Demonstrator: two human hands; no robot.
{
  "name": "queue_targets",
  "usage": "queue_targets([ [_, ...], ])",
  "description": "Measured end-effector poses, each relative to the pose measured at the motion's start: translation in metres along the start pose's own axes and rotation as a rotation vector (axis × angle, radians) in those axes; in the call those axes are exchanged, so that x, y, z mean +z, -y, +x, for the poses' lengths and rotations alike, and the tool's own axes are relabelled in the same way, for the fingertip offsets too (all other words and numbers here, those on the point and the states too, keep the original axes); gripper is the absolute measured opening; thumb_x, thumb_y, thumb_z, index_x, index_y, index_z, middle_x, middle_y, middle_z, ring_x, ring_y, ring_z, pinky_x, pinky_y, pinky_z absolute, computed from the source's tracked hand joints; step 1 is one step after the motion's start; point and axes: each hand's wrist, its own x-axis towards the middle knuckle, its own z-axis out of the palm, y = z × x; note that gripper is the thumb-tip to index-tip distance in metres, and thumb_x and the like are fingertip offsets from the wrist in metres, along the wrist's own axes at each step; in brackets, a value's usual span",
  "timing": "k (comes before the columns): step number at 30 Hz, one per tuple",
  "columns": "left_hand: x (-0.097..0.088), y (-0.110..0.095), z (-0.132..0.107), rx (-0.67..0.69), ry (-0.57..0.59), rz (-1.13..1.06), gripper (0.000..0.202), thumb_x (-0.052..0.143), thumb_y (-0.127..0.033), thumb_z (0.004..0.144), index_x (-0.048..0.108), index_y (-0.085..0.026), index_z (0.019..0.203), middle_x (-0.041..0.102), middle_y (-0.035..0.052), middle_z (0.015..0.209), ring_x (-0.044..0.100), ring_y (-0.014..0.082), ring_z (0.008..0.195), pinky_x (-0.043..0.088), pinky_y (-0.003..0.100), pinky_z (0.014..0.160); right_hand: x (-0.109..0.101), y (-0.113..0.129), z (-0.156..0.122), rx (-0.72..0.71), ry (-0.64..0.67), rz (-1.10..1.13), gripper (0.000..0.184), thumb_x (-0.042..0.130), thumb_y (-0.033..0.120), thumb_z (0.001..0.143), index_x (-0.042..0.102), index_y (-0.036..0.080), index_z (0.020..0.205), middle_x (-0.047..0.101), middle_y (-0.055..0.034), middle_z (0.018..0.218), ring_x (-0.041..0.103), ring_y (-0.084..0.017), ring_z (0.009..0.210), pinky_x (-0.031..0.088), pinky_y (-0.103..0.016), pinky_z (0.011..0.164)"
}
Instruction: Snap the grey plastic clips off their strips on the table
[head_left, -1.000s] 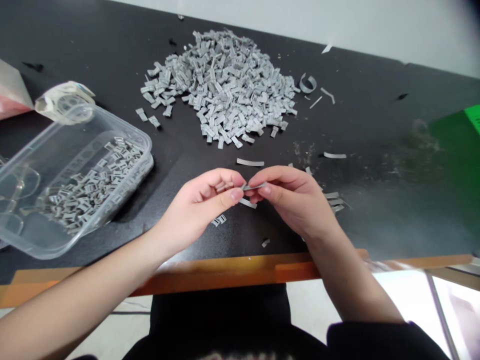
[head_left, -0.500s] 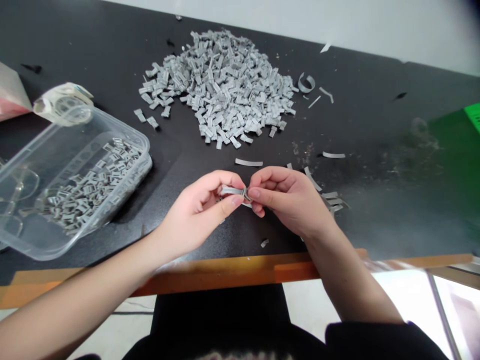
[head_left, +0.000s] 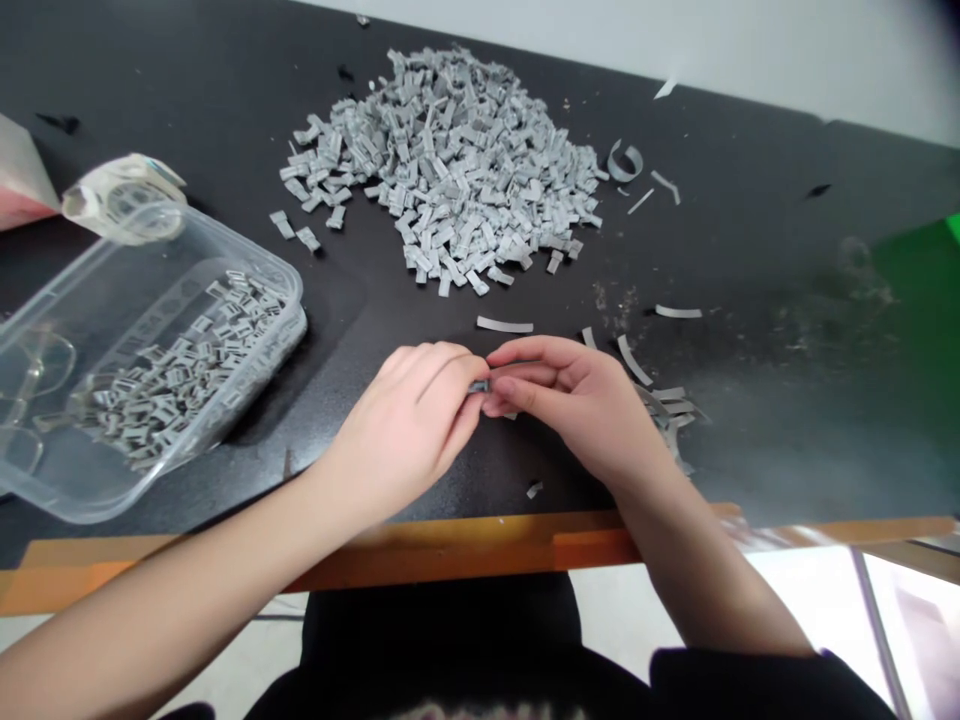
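Holding a small grey piece [head_left: 478, 386], mostly hidden, in narrowed fingers of the left hand [head_left: 412, 415] over the counter [head_left: 427, 480]. Meeting it with curled fingers of the right hand [head_left: 559, 395], unclear whether gripping. Partly hiding some grey strips [head_left: 679, 407] behind the same hand.

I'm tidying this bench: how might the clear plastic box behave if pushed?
The clear plastic box is probably light, its walls looking thin. Being rectangular, it seems unlikely to roll. The loose gray pieces inside may slide.
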Motion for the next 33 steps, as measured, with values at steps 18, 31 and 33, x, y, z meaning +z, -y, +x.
queue_targets([
  [18,-0.010,-0.009,0.004,-0.352,-0.005,-0.880,0.005,0.070,-0.016,0.090,0.072,-0.020,0.092,0.059,0.0054,0.111,0.061,0.0164,0.101,0.055,0.030,0.092,-0.003,0.001,0.000,-0.044,0.333,0.149,0.029,0.085,0.021,0.081,0.059,0.022,0.094,0.075,0.0017,0.093,0.073,-0.013,0.090,0.057,-0.025,0.086],
  [31,-0.004,-0.005,0.004,-0.597,-0.066,-1.377,0.003,0.074,-0.021,0.090,0.077,-0.021,0.090,0.055,0.0019,0.109,0.057,0.0111,0.094,0.052,0.018,0.085,-0.005,0.001,-0.002,-0.142,0.276,0.252,0.010,0.085,0.022,0.083,0.080,0.022,0.092,0.079,0.0008,0.085,0.072,-0.011,0.079,0.058,-0.023,0.079],
  [33,-0.004,-0.006,0.005,-0.588,-0.062,-1.362,0.004,0.073,-0.020,0.090,0.077,-0.021,0.090,0.055,0.0016,0.108,0.057,0.0108,0.092,0.051,0.019,0.084,-0.004,0.000,-0.001,-0.145,0.228,0.205,0.006,0.085,0.019,0.083,0.080,0.022,0.084,0.076,0.0022,0.079,0.069,-0.009,0.074,0.056,-0.021,0.075],
])
